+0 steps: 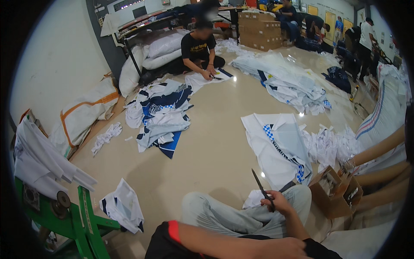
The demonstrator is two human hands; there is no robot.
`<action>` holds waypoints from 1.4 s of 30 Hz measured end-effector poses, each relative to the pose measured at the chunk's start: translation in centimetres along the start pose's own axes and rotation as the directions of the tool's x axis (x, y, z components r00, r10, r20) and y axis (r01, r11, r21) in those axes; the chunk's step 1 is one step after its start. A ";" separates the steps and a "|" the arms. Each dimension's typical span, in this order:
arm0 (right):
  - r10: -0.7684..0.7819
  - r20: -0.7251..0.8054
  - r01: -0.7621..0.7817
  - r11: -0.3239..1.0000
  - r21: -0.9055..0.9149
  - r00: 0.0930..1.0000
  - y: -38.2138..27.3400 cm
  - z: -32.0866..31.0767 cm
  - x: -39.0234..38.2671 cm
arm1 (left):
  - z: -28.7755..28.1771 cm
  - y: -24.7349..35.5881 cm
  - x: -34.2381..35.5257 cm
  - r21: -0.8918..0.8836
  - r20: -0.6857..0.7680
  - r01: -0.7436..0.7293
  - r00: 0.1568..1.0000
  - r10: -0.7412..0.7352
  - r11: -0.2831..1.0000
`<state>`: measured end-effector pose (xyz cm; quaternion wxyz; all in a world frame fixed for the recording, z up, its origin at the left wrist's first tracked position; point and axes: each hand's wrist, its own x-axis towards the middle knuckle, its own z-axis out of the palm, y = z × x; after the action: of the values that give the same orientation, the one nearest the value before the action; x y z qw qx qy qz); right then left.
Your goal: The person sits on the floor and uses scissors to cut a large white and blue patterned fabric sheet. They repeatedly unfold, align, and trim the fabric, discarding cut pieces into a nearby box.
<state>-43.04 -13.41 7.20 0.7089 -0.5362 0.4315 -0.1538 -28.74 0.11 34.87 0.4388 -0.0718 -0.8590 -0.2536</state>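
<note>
My right hand [279, 203] is closed around the handles of dark scissors [259, 183], held above my right knee. Their blades point up and away, appearing as one narrow strip. My left forearm reaches across my body, and my left hand [290, 249] lies by my right upper arm at the lower edge; its fingers are too blurred and cut off to read. Just beyond my knees, a white fabric panel [276, 146] with a blue checkered stripe is spread on the floor. A smaller white piece [253, 199] sits partly behind my right hand.
A cardboard box [330, 203] stands right, near another person's bare limbs. White scraps [327, 144] and a large sack [379, 116] lie beyond. Left are a green metal frame [86, 216] and a fabric pile [161, 114]. Ahead, a seated person [199, 49] handles white cloth.
</note>
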 end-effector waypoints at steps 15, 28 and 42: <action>-0.259 -0.180 0.121 0.825 -0.551 0.949 -1.8 0.3 9.5 | 0.3 -2.2 -8.0 -0.619 0.021 0.256 0.951 -0.310 0.743; -0.314 -0.296 0.104 0.824 -0.558 0.902 2.6 10.2 25.5 | -10.2 4.8 -36.7 -0.599 -0.732 0.777 -0.431 -0.527 0.196; -0.249 -0.467 -0.141 0.744 -0.653 0.849 1.3 5.4 13.0 | -5.0 -14.7 -47.7 0.107 -0.736 0.966 -0.083 -0.672 -0.237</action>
<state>-31.69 -18.36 0.50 0.3196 -0.7024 0.6176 -0.1517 -1.38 -10.29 -5.88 0.2822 0.7703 -0.5452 -0.1725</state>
